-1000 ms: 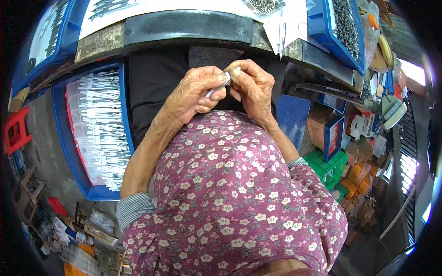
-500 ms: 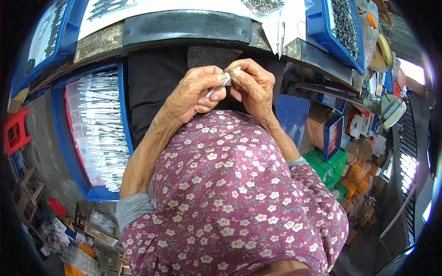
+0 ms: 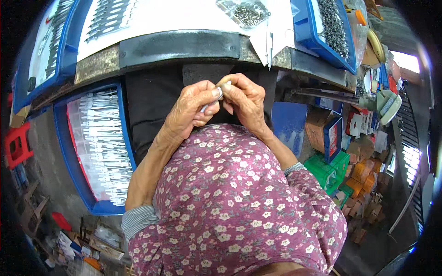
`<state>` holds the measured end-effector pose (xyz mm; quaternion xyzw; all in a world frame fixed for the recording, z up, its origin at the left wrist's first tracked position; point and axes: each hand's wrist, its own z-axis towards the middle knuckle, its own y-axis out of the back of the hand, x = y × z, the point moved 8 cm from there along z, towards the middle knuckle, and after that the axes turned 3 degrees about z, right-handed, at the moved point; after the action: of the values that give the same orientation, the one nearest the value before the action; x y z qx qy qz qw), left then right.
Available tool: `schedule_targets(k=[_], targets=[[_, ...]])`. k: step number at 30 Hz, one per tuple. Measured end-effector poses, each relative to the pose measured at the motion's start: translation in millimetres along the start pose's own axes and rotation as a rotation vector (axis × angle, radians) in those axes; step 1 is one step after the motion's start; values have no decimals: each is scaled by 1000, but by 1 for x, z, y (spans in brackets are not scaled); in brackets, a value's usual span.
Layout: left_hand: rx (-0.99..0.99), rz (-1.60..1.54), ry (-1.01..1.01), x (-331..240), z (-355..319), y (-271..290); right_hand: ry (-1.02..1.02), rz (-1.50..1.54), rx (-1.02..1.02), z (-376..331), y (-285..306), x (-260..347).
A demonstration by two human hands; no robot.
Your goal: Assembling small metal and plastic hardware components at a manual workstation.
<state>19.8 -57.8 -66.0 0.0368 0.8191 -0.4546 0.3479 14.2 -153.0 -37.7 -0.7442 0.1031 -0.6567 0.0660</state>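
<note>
My left hand (image 3: 195, 103) and my right hand (image 3: 247, 97) meet in front of my body, just below the bench edge. Both are closed in a pinch on one slim white-grey part (image 3: 220, 94). My left fingers wrap its length, and my right thumb and forefinger pinch near its upper end. Fingers hide most of the part, so its exact kind does not show. To the left, a blue tray (image 3: 70, 158) holds rows of slim white-and-metal parts (image 3: 102, 142) of similar colour.
Across the far side runs a workbench (image 3: 179, 48) bearing flat grey pieces (image 3: 108, 18), a clear bag of small metal pins (image 3: 249, 16) and a thin pointed tool (image 3: 270, 50). A blue bin (image 3: 301, 27) holds dark small parts. A green crate (image 3: 329, 172) stands right.
The whole view has shifted, so the bench sits lower in the picture. Both hands keep their pinch on the slim part, with little visible change between them.
</note>
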Motion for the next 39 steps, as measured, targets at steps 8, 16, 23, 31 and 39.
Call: schedule_targets(k=[8,16,23,31,39], targets=[[-52,72,-38,-8,-7,2,-19,-427,93,20,8,27],[-110,253,-159,-23,-12,9,566,-1127,-48,94,32,104],[-124,355,-162,-29,-14,7,630,-1425,104,124,26,85],[-117,399,-130,-33,-13,0,612,-1524,126,135,32,78],[-96,373,-132,-35,-9,-4,547,-1357,107,138,45,79]])
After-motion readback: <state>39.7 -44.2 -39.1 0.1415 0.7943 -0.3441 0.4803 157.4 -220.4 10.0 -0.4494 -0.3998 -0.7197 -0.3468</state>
